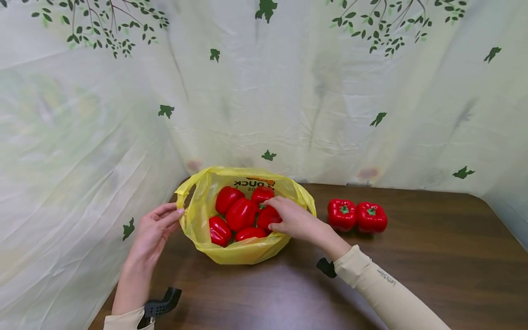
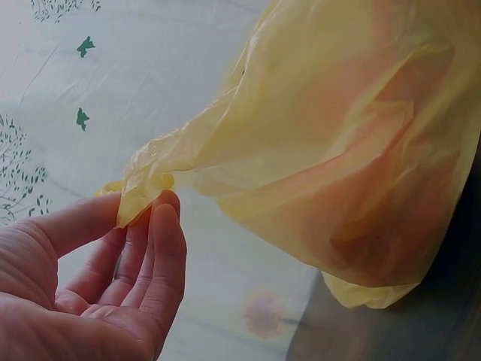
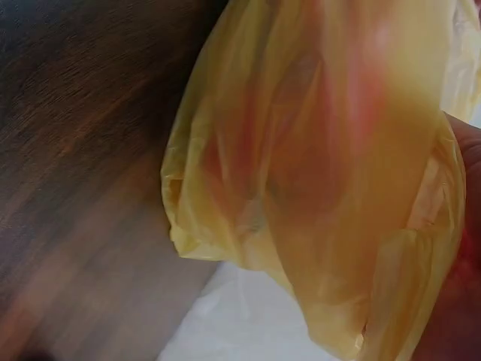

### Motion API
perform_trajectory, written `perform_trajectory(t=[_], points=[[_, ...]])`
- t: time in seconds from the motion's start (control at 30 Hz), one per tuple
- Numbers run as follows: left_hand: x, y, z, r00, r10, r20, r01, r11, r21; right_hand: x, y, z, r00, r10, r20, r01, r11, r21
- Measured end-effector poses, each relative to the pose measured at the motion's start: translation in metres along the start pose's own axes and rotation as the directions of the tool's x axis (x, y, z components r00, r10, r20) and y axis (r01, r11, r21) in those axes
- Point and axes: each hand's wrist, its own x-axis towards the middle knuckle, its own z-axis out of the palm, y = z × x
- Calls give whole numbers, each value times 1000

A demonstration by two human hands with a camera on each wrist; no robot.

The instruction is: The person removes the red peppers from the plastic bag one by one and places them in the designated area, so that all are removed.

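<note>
A yellow plastic bag (image 1: 247,255) sits on the table with its mouth wide, several shiny red bell peppers (image 1: 241,214) inside. My left hand (image 1: 154,231) pinches the bag's handle at the left rim; the left wrist view shows thumb and fingertips on the thin yellow plastic (image 2: 146,184). Reaching over the right rim, my right hand (image 1: 294,219) has its thumb and fingers round a red bell pepper (image 1: 267,217) in the bag, near its green stem. In the right wrist view the bag (image 3: 316,188) hides most of that hand.
Two more red bell peppers (image 1: 342,214) stand side by side, stems up, to the right of the bag on the dark wooden table (image 1: 433,256). A pale curtain with leaf prints (image 1: 297,101) hangs along the table's back and left edges.
</note>
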Motion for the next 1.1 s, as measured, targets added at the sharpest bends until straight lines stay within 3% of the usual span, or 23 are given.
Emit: perform_trajectory(t=[0.7, 1.1], points=[[-2, 4, -1, 1000, -9, 15, 9, 1000, 9, 5, 22, 16, 994, 106, 34, -109, 989, 97], [-3, 4, -1, 1000, -12, -5, 12, 1000, 28, 5, 15, 12, 995, 37, -93, -28, 995, 91]])
